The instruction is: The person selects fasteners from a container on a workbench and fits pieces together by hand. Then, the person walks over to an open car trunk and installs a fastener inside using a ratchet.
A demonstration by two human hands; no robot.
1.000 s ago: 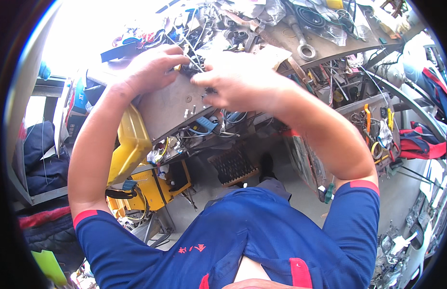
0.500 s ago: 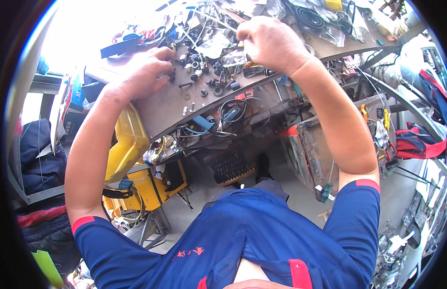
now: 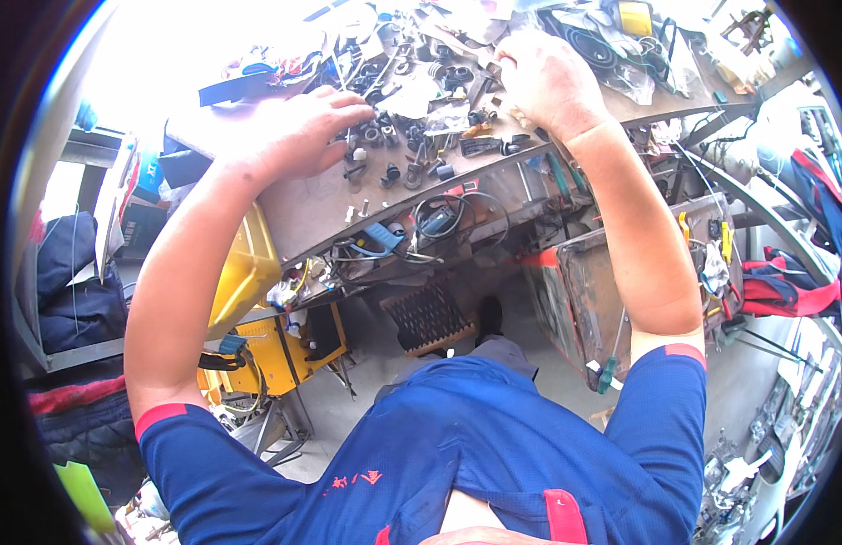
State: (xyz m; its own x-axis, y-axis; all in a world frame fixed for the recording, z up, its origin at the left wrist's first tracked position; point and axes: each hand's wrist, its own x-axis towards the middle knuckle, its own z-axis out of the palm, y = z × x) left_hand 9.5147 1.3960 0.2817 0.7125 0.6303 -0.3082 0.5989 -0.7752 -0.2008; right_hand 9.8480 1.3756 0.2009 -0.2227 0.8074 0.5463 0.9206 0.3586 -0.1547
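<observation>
My left hand hovers over or touches the left edge of a pile of small dark bolts, bushings and clips on the workbench. Its fingers stretch to the right, with the thumb apart beneath them, and no object shows in them. Farther right, my right hand is closed, its fingers curled beside a metal strip and a clear plastic bag. Whatever those fingers hold, if anything, is hidden. Just below this hand, near the bench's front edge, lies a black part.
Below the benchtop, a shelf holds a blue-handled tool and a coiled cable. A yellow bin stands at the left. On the right is a worn metal cabinet with a green-handled screwdriver. A black coil lies at the back.
My left hand has moved right over the small parts, and its fingers have straightened. My right hand has shifted to the right. Some loose parts lie differently.
</observation>
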